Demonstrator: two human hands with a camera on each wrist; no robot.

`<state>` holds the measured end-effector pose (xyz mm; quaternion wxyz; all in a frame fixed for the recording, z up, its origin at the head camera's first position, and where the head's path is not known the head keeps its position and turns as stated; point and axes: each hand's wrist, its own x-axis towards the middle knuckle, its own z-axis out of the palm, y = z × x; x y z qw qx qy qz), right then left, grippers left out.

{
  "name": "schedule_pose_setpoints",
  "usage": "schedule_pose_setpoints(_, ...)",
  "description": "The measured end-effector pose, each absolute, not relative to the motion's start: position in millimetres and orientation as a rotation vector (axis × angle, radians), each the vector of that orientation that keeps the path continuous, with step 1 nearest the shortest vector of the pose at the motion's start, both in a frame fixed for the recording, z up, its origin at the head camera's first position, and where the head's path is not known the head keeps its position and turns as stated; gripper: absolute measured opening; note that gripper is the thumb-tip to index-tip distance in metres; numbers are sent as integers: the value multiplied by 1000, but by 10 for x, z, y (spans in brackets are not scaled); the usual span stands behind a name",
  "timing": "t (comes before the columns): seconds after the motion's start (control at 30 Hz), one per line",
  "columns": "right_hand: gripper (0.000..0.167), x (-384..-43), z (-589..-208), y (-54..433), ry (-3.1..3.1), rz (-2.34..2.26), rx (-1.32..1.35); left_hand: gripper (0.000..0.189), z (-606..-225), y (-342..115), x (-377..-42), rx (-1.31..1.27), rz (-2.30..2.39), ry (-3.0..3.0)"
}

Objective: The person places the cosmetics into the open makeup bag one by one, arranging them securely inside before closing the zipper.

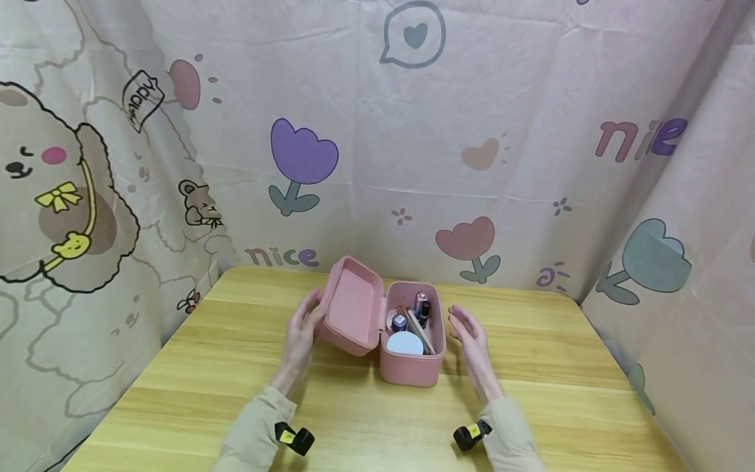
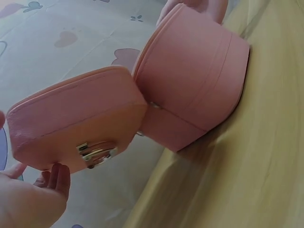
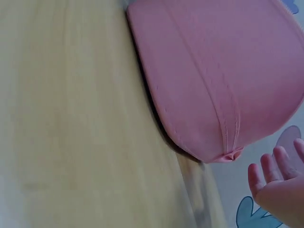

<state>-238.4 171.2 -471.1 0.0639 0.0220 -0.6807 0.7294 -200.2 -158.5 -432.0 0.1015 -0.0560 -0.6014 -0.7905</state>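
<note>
A pink cosmetic case [image 1: 411, 370] stands on the wooden table with its hinged lid [image 1: 356, 298] swung out to the left. My left hand [image 1: 303, 321] holds the lid by its outer left side; in the left wrist view, bent fingers [image 2: 59, 178] touch the lid's outer face near a metal handle-like fitting [image 2: 97, 153]. Inside the case lie a round white item [image 1: 405, 343], a small purple-capped jar [image 1: 399, 322], a long pale stick-like item [image 1: 421, 331] and small bottles [image 1: 422, 308]. Beside the case's right wall, my right hand [image 1: 470, 334] is held with relaxed fingers, gripping nothing.
The light wooden table [image 1: 236, 393] extends around the case. A printed curtain [image 1: 377, 164] hangs along the table's back and both sides. Each sleeve carries a small black wrist camera [image 1: 295, 438].
</note>
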Motion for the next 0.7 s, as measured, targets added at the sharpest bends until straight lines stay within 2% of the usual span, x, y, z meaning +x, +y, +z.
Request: schedule_pose_setpoints(0.7, 48, -2171, -4703, 1622, -1998, 2289, 67, 55, -4391, -1455, -1997, -211, -2459, -1645)
